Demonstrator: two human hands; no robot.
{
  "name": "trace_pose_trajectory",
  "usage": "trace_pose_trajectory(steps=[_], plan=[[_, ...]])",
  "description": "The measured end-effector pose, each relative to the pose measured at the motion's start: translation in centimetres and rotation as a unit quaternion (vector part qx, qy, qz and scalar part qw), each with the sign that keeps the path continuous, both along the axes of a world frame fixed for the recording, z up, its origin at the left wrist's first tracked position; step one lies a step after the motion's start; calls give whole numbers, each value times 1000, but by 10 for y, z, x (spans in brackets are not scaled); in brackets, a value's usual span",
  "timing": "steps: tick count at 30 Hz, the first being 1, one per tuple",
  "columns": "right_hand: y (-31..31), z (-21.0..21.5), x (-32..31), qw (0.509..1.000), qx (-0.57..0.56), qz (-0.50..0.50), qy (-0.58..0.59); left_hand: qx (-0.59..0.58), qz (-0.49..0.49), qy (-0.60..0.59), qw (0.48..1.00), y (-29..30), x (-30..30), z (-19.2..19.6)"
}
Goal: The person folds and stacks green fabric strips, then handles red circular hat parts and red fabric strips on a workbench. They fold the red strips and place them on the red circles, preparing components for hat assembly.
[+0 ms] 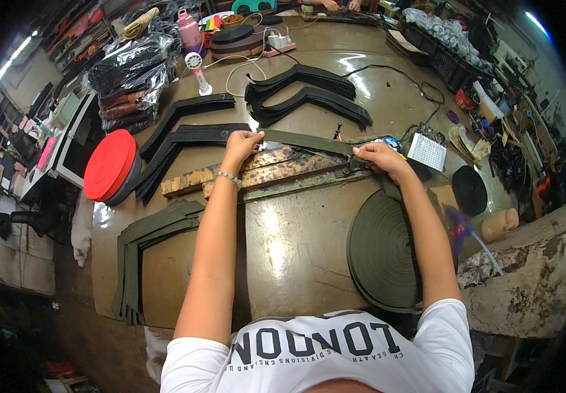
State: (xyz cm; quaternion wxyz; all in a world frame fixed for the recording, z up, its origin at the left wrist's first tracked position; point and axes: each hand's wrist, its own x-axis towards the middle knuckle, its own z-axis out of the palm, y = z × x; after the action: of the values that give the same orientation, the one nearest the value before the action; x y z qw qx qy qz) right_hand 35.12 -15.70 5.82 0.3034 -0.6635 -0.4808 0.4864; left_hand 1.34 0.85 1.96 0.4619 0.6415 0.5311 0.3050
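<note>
Left hand (242,148) pinches one end of an olive strap (306,141) between thumb and fingertips; right hand (381,157) pinches the same strap farther along, thumb and fingers pressed together. Strap runs taut, near straight, between the two hands, above the spotted yellow-brown bars (273,169) on the table (296,249). Contact between strap and bars: cannot tell. Beaded bracelet (230,178) on left wrist. A dark upright pin (338,130) stands just beyond the strap, near the right hand.

Large olive roll (381,252) lies at the right, inside the right forearm; webbing goes from its top edge up toward the right hand. Fanned olive strips (129,268), bent at an angle, lie left of the left forearm.

Beyond the bars: bent black strips in bundles, two at left (188,108) and two at centre (309,103). Red roll (108,164) at left, partly over a dark one. Black roll (469,190) at right, white gridded block (427,152) near the right hand. Far side: small white fan (195,65), pink bottle (189,31), plastic-wrapped stack (129,88), dark crate (440,56). Another person's hands (331,4) at top edge.
</note>
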Motion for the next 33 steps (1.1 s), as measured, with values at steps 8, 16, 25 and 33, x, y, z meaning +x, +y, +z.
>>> trace_pose_trajectory(steps=[8, 16, 25, 33], plan=[[2, -6, 0, 999, -33, -6, 40, -4, 3, 4, 1000, 6, -2, -9], [10, -10, 5, 998, -65, -1, 10, 69, 36, 35, 996, -1, 0, -7], [-56, 37, -6, 963, 204, -147, -98, 559, 86, 136, 813, -67, 33, 28], [-125, 55, -85, 935, 295, -102, -170, 579, -163, 144, 786, -137, 70, 13]])
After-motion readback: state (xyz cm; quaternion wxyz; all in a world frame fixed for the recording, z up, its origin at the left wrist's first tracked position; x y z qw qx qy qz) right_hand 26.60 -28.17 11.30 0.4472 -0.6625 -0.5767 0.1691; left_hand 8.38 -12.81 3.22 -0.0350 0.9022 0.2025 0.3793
